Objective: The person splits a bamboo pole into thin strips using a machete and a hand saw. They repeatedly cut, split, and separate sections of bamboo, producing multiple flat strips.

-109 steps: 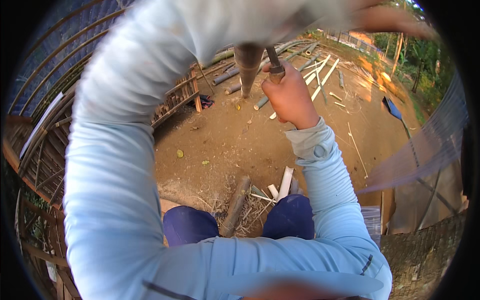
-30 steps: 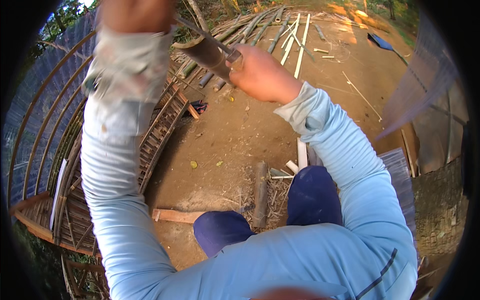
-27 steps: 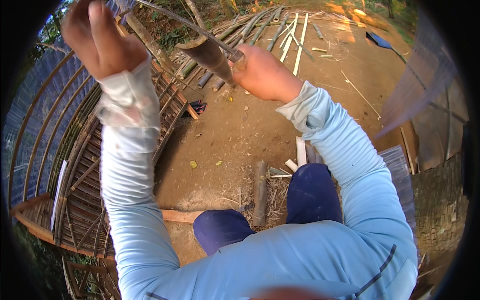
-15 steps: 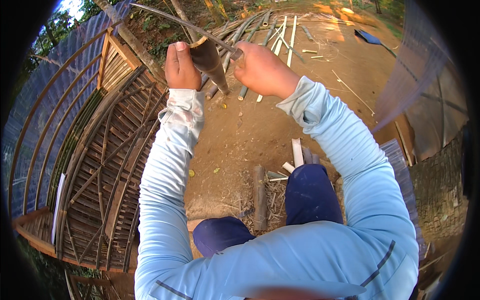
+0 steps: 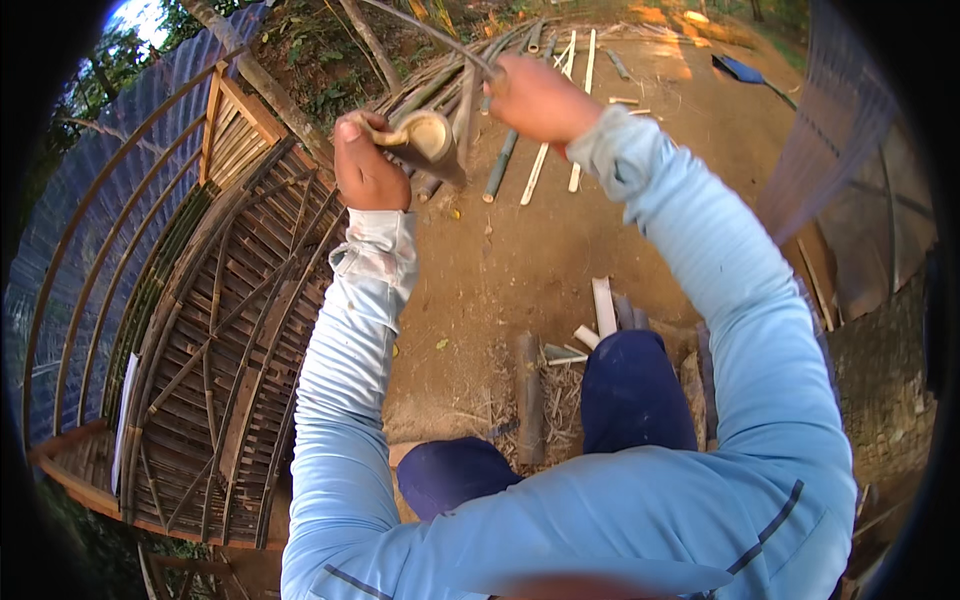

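My left hand [image 5: 368, 170] is closed round a piece of bamboo [image 5: 440, 165], holding it up in front of me at the upper middle of the view. The bamboo's near end faces up and shows a pale, round, hollowed face with a notched rim on its left. In my right hand [image 5: 540, 98], closed and slightly blurred, is the handle end of a machete [image 5: 432, 34]. Its long thin blade slants up and left, beyond the bamboo and apart from it, and its tip runs to the picture's upper edge.
Bamboo poles [image 5: 503, 165] and pale split strips [image 5: 536, 172] lie on the dirt ground ahead. A slatted bamboo frame [image 5: 225, 370] stands at left. Between my knees are a short wooden post [image 5: 529, 400] and shavings. A blue-bladed tool [image 5: 738, 69] lies far right, near translucent sheeting [image 5: 825, 130].
My right hand has moved the machete up and right, off the bamboo's top. My left hand has come lower and tilted the bamboo, so its pale end face now shows.
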The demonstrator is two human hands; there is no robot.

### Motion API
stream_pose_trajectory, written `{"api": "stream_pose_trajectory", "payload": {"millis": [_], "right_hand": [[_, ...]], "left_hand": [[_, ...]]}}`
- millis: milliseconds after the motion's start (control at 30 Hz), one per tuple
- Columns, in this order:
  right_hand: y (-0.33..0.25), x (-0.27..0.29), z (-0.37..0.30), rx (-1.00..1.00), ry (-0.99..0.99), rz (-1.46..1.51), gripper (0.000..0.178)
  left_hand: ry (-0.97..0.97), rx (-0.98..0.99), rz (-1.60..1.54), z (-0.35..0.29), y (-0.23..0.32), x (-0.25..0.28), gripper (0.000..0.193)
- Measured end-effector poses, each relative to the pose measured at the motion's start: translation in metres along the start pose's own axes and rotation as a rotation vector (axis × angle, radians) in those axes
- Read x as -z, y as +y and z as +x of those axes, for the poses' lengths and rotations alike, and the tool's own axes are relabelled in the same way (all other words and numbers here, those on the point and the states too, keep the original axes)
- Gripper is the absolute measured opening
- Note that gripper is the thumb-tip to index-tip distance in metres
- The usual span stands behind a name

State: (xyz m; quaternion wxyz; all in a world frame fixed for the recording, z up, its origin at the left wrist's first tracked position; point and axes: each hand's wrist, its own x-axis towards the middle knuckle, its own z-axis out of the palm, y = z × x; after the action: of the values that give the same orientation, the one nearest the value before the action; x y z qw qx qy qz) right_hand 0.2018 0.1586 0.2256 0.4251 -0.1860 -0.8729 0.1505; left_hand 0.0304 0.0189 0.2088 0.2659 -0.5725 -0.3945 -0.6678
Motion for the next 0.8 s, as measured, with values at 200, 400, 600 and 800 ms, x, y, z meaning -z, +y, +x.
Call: {"api": "stream_pose_trajectory", "payload": {"millis": [200,400,600,800], "right_hand": [[-0.018,-0.052,-0.05,-0.22,-0.013,0.51,0.03],[0.045,-0.13,-0.091,-0.486,0.023,0.871,0.024],[0.066,-0.258,-0.163,-1.055,-0.145,1.282,0.018],[0.134,-0.39,-0.32,-1.411,-0.521,0.934,0.021]], "left_hand": [[0.351,-0.025,0.079,0.022,-0.027,0.005,0.066],[0.49,-0.056,-0.132,0.043,-0.049,0.055,0.063],[0.811,-0.127,-0.133,0.006,-0.035,0.143,0.056],[1.437,0.067,-0.02,-0.085,-0.024,0.225,0.064]]}}
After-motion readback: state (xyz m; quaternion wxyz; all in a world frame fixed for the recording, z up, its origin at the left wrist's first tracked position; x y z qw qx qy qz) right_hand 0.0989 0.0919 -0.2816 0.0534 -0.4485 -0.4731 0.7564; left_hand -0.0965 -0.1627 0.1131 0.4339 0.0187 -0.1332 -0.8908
